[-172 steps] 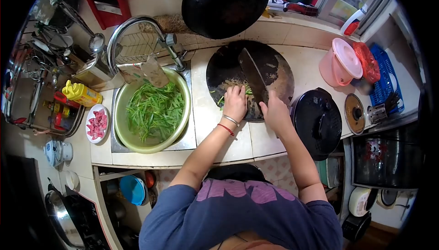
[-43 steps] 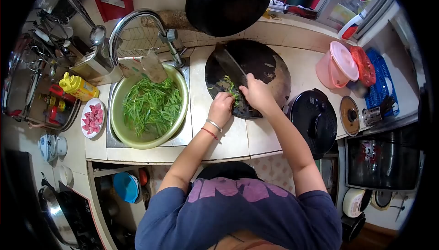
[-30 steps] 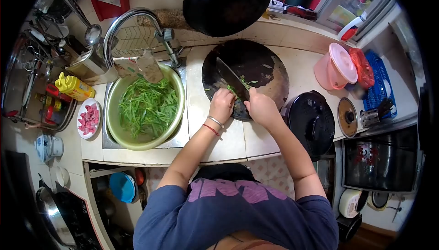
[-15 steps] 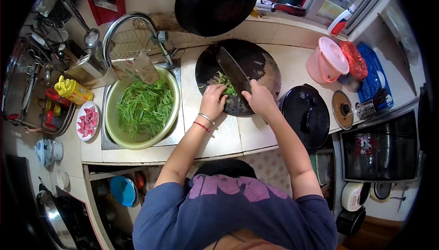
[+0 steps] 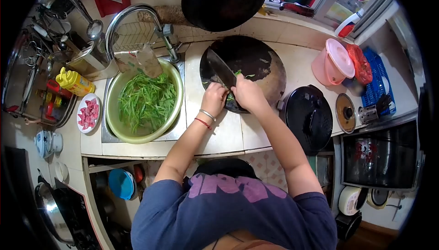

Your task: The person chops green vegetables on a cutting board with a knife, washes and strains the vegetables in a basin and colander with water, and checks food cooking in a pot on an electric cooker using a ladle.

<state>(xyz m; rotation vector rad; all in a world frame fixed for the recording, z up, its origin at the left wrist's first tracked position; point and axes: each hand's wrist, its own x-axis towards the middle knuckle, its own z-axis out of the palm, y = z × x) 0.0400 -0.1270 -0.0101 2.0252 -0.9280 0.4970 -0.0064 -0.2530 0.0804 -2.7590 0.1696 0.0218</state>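
A dark round chopping board (image 5: 270, 74) lies on the tiled counter. My right hand (image 5: 247, 93) is closed round the handle of a cleaver (image 5: 220, 67), its wide dark blade slanting to the upper left over the board. Close to the blade's left side, my left hand (image 5: 215, 98) has its fingers curled down at the board's near-left edge, on green leaves that are mostly hidden by the fingers. Some cut greens (image 5: 230, 97) show between the two hands, and a few bits lie beyond the blade.
Left of the board, a green basin (image 5: 180, 99) of leafy greens in water sits in the sink under the faucet (image 5: 170, 44). A plate of pink meat pieces (image 5: 88, 114) stands beside it. A black lidded pot (image 5: 308, 117) and pink bucket (image 5: 330, 65) are at right; a wok (image 5: 224, 1) hangs behind.
The cleaver and my right hand have shifted left, close against my left hand. Some greens now lie on the blade's right side. The whole view has shifted slightly.
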